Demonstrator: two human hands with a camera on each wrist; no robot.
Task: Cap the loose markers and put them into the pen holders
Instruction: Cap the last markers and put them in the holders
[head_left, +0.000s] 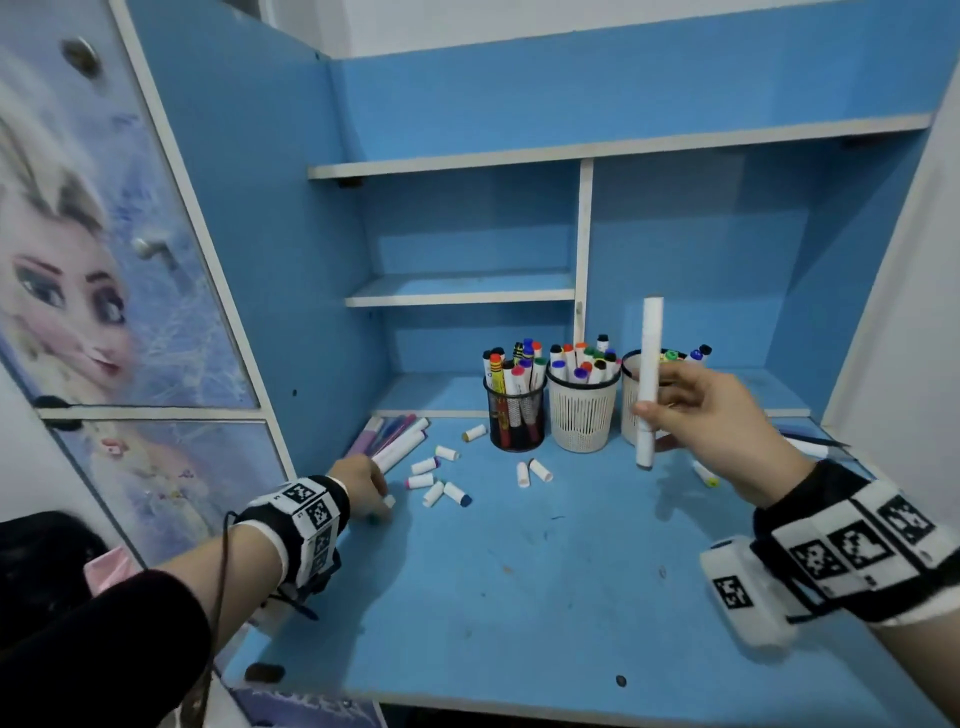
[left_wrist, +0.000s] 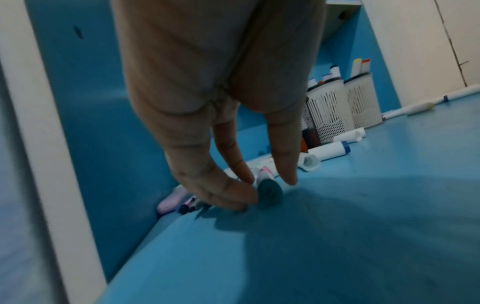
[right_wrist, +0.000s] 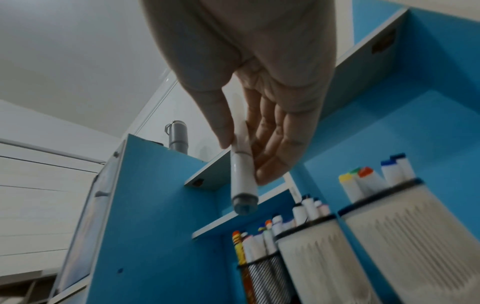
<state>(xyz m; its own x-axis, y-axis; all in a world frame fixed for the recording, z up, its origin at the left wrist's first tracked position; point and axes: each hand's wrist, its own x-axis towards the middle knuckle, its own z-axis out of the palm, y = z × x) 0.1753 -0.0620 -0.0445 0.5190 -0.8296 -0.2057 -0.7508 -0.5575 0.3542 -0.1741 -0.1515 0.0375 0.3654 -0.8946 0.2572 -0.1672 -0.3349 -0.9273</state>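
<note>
While the right hand (head_left: 711, 415) pinches a white marker (head_left: 649, 379) upright before the holders (head_left: 582, 410) at the desk's (head_left: 519, 597) back edge, the left hand (head_left: 363, 483) pinches a cap (left_wrist: 269, 190) near its left edge.

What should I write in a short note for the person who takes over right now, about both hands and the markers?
Right hand: holds a white marker upright in front of the right white holder.
Left hand: fingers down on the desk, closing on a teal-ended cap.
Loose caps lie scattered on the desk; loose markers lie against the left wall.
Done: three holders, black mesh holder included, already hold many capped markers.
Left: drop in the held marker, cap and store the rest.
</note>
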